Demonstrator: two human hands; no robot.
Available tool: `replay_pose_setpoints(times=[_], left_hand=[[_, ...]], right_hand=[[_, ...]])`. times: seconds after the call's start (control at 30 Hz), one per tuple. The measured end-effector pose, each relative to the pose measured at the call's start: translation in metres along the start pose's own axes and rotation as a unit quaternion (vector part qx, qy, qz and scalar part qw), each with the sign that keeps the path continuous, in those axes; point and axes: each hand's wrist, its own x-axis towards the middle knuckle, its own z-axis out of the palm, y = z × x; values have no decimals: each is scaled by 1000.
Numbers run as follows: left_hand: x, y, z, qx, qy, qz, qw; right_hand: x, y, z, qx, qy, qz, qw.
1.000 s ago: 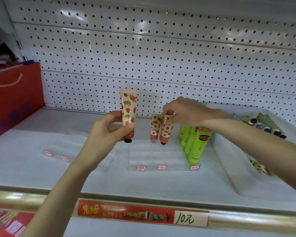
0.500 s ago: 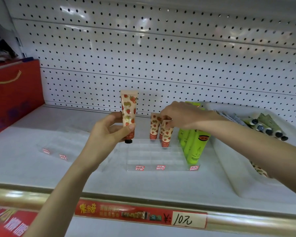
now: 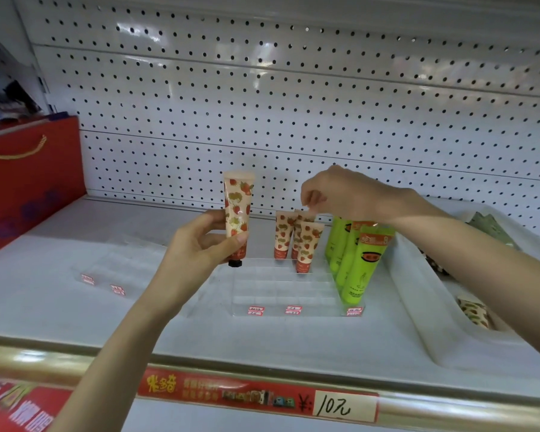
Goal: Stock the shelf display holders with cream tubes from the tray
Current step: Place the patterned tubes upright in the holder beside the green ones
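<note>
Left hand grips a strawberry-print cream tube upright, cap down, over the middle of the shelf. Right hand hovers with fingers curled just above the tubes already standing in the clear holder; whether its fingertips touch the rear tube cannot be told.

The step in hand looks to be filling the strawberry row. The next move likely calls for lowering the held tube cap-first into a free slot in front without toppling its neighbours.

Count: three strawberry tubes in the holder and one in the left hand. At least three green tubes stand along the holder's right side. One more strawberry tube shows in the white tray at the shelf's right end. A second clear holder stands bare toward the left end, near a red bag.
</note>
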Motion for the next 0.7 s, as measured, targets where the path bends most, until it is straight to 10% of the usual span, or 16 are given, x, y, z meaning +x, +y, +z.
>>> replay_pose_setpoints(times=[0.3, 0.7], left_hand=[[0, 2, 9, 22, -45, -20, 999], [1, -1, 16, 28, -37, 6, 999]], right_hand=[[-17, -39, -15, 344, 38, -76, 935], [-19, -47, -8, 327, 9, -91, 940]])
